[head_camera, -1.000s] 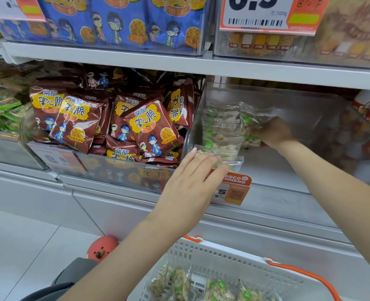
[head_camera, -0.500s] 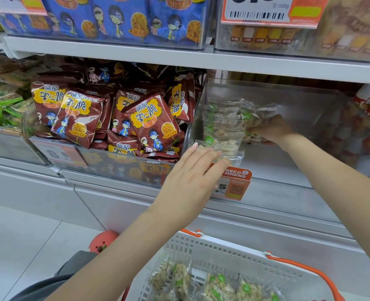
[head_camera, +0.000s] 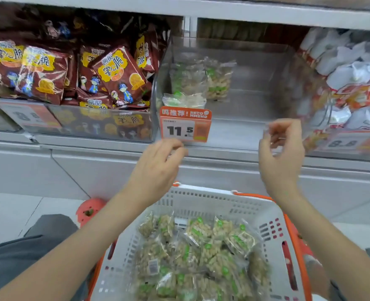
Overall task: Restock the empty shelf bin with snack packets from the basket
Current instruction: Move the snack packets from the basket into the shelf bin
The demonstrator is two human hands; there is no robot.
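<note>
A clear plastic shelf bin (head_camera: 253,61) stands at mid shelf, mostly bare. A few clear snack packets with green labels (head_camera: 199,81) lean against its left wall. Below, a white basket with orange handles (head_camera: 205,203) holds several more of the same packets (head_camera: 201,253). My left hand (head_camera: 158,168) hovers in front of the bin's price tag with loosely curled fingers and holds nothing. My right hand (head_camera: 281,153) hangs in front of the bin's front edge, fingers loosely curled, also holding nothing. Both hands are between the bin and the basket.
Dark red snack bags (head_camera: 75,72) fill the bin to the left. White and red bags (head_camera: 349,79) fill the bin on the right. An orange price tag reading 11.5 (head_camera: 185,124) hangs on the bin's front. A shelf board (head_camera: 223,11) runs above.
Both hands have drawn back out of the bin and down toward the basket. The right hand let go of the packets, which stay leaning at the bin's left side. The view tilted down.
</note>
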